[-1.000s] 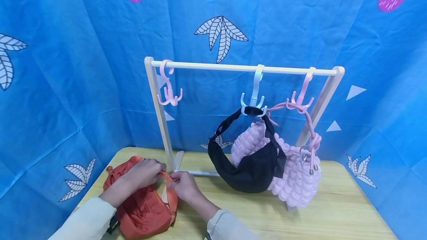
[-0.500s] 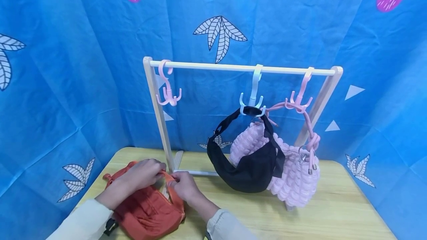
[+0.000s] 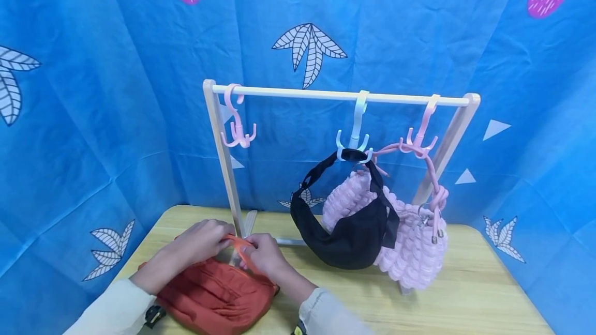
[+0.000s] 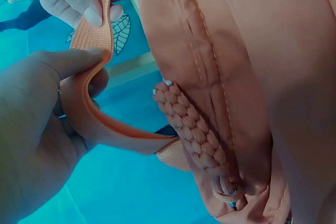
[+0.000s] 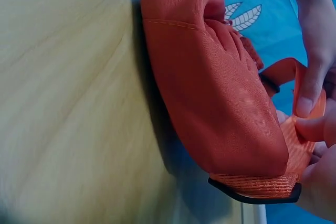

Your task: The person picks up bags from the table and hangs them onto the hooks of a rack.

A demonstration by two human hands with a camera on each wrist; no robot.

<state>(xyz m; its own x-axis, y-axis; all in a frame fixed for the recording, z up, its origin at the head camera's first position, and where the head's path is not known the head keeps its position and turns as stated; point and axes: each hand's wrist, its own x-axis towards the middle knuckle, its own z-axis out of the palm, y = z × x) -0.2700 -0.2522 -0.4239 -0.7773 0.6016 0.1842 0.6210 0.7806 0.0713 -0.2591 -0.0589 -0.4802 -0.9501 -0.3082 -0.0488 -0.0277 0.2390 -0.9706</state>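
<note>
An orange-red bag stands at the table's left front, its wide orange strap pulled up between both hands. My left hand pinches the strap between thumb and fingers, as the left wrist view shows. Close beside it, my right hand pinches the same strap. In the left wrist view a braided zipper pull hangs against the bag's seam. A black buckle joins strap and bag in the right wrist view. The bag's back is hidden.
A white-barred rack stands behind, with an unladen pink hook at left. A black bag hangs from a light-blue hook. A pink puffy bag hangs by its cord from another pink hook. Blue curtain surrounds the wooden table.
The orange-red bag has turned and shifted right, so more of its front shows. My right hand has moved slightly right, while both hands keep their pinch on the strap.
</note>
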